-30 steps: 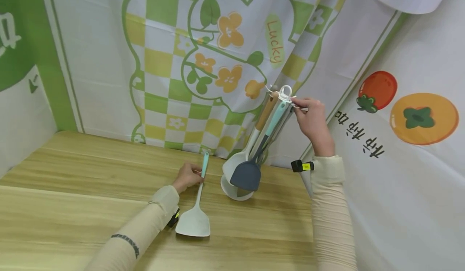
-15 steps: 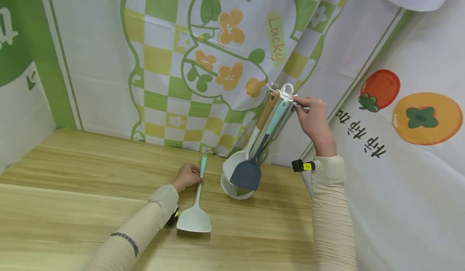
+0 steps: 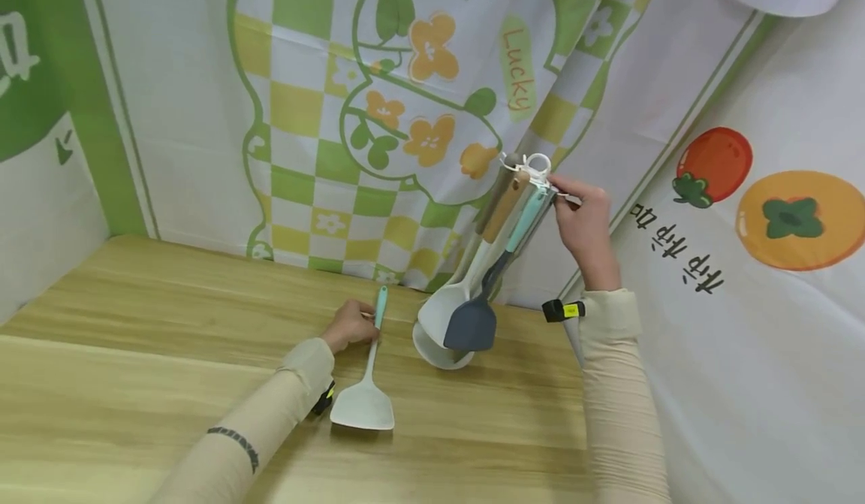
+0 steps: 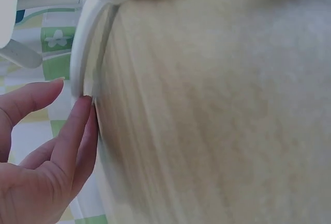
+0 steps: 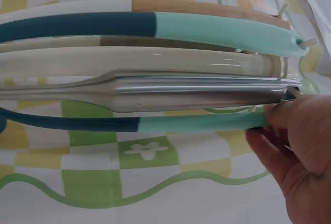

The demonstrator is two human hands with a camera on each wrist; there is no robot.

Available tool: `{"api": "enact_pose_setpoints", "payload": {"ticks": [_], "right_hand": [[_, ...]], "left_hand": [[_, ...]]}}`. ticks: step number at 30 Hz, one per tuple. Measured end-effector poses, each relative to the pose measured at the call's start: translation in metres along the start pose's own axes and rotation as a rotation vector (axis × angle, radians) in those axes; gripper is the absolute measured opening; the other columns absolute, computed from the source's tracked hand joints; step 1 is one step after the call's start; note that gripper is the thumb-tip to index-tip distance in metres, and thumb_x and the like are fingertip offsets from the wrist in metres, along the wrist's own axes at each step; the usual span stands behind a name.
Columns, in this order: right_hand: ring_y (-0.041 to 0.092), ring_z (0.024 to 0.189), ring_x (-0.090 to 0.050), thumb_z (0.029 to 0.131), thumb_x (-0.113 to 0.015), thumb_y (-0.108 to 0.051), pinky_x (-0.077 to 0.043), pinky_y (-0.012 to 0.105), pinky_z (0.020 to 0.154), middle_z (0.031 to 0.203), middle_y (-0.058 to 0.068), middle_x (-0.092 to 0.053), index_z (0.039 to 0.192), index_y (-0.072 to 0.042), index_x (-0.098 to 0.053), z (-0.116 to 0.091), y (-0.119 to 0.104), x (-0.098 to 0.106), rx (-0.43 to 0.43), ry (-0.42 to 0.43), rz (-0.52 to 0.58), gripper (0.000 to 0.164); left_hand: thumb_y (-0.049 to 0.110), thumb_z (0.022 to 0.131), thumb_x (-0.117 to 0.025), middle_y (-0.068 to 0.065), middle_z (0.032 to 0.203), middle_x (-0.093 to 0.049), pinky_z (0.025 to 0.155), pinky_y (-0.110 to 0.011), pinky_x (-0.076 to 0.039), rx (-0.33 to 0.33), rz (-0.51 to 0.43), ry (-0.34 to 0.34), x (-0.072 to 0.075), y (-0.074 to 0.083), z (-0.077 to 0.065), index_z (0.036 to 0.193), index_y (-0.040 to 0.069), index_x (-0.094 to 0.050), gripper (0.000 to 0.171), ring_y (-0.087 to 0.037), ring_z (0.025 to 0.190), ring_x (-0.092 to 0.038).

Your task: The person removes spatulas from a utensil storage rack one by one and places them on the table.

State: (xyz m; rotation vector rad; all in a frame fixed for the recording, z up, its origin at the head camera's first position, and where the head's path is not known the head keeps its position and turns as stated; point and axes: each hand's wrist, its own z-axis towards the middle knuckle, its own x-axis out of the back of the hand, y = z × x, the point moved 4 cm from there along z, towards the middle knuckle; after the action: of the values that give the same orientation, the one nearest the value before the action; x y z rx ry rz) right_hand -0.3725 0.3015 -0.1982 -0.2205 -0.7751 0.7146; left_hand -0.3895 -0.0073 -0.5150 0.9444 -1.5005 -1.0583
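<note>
My left hand pinches the mint handle of a pale spatula whose blade points toward me, low over the tabletop. In the left wrist view, the fingers meet a pale strip whose identity I cannot tell. My right hand grips a hook at the top of a white utensil stand. From it hang a dark blue spatula with a mint handle, a white utensil with a wooden handle, and a steel handle. Beside the right fingers runs another mint handle.
A white bowl-shaped piece shows at the foot of the hanging utensils, partly covered. The wooden table meets a checked curtain at the back. A white wall cloth with printed fruit is at the right.
The hung utensils have swung round to the right, and the right hand follows the stand's top. The pale spatula has tipped slightly, its blade rising a little in the head view, still in the left hand.
</note>
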Motion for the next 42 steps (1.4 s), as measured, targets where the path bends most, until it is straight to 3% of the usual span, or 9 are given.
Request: {"api": "enact_pose_setpoints", "payload": {"ticks": [8,14,17,20,23,27,31,37,42], "right_hand": [[0.032,0.130,-0.059,0.096,-0.042,0.017,-0.055,0.032,0.100,0.144,0.016,-0.059,0.131,0.001,-0.067,0.000,0.006,-0.003,0.003,-0.066,0.064,0.046],[0.033,0.145,-0.041,0.090,-0.028,0.021,-0.046,0.045,0.113,0.160,0.019,-0.038,0.146,0.003,-0.051,-0.004,0.002,-0.001,0.005,-0.158,0.090,0.063],[0.026,0.143,-0.043,0.095,-0.032,0.015,-0.045,0.044,0.114,0.155,0.018,-0.043,0.144,0.001,-0.055,-0.005,-0.003,0.003,0.035,-0.062,0.122,0.056],[0.016,0.123,-0.055,0.099,-0.043,0.011,-0.050,0.032,0.106,0.134,0.019,-0.058,0.127,0.005,-0.067,-0.007,-0.010,0.008,0.114,0.092,0.161,0.038],[0.007,0.103,-0.059,0.098,-0.054,0.009,-0.053,0.019,0.096,0.113,0.021,-0.065,0.111,0.011,-0.072,-0.011,-0.016,0.009,0.175,0.152,0.178,0.023],[0.003,0.097,-0.062,0.095,-0.061,0.011,-0.054,0.016,0.092,0.105,0.021,-0.067,0.106,0.016,-0.071,-0.018,-0.032,0.008,0.166,0.119,0.189,0.016],[0.005,0.098,-0.063,0.093,-0.062,0.012,-0.056,0.020,0.092,0.105,0.025,-0.067,0.106,0.019,-0.070,-0.023,-0.043,0.010,0.110,0.116,0.236,0.016],[0.001,0.099,-0.063,0.094,-0.062,0.011,-0.057,0.023,0.094,0.106,0.019,-0.070,0.106,0.018,-0.071,-0.022,-0.041,0.009,0.076,0.138,0.265,0.017],[0.000,0.099,-0.065,0.094,-0.062,0.012,-0.057,0.021,0.092,0.107,0.015,-0.071,0.107,0.017,-0.071,-0.018,-0.029,0.006,0.069,0.145,0.284,0.017]], "left_hand": [[-0.011,0.077,-0.069,-0.037,0.119,-0.063,0.070,-0.030,-0.063,0.027,-0.041,-0.059,0.001,0.003,-0.001,0.132,-0.022,-0.051,0.059,-0.021,0.074,-0.073],[-0.011,0.079,-0.069,-0.034,0.109,-0.066,0.071,-0.034,-0.064,0.022,-0.054,-0.081,0.002,0.004,-0.002,0.130,-0.023,-0.051,0.056,-0.022,0.075,-0.073],[-0.011,0.080,-0.070,-0.033,0.107,-0.066,0.071,-0.035,-0.064,0.016,-0.062,-0.075,0.003,0.006,-0.002,0.129,-0.022,-0.053,0.053,-0.023,0.074,-0.072],[-0.010,0.080,-0.069,-0.032,0.110,-0.064,0.071,-0.036,-0.064,0.003,-0.062,-0.064,0.005,0.008,-0.003,0.129,-0.020,-0.055,0.052,-0.024,0.074,-0.071],[-0.006,0.082,-0.069,-0.033,0.116,-0.062,0.075,-0.037,-0.064,-0.018,-0.041,-0.058,0.007,0.012,-0.003,0.130,-0.018,-0.056,0.051,-0.029,0.082,-0.071],[-0.001,0.085,-0.069,-0.032,0.122,-0.062,0.080,-0.035,-0.062,-0.058,-0.006,-0.039,0.011,0.018,-0.003,0.131,-0.014,-0.058,0.049,-0.034,0.097,-0.069],[0.001,0.091,-0.066,-0.031,0.123,-0.064,0.081,-0.035,-0.062,-0.114,-0.061,-0.023,0.013,0.024,-0.001,0.130,-0.012,-0.060,0.042,-0.035,0.102,-0.069],[0.000,0.095,-0.063,-0.031,0.122,-0.066,0.079,-0.031,-0.063,-0.252,-0.161,0.032,0.016,0.038,0.000,0.127,-0.011,-0.064,0.033,-0.039,0.104,-0.070],[0.001,0.096,-0.064,-0.033,0.122,-0.066,0.078,-0.027,-0.061,-0.360,-0.174,0.038,0.016,0.052,-0.003,0.126,-0.012,-0.064,0.032,-0.043,0.105,-0.069]]}}
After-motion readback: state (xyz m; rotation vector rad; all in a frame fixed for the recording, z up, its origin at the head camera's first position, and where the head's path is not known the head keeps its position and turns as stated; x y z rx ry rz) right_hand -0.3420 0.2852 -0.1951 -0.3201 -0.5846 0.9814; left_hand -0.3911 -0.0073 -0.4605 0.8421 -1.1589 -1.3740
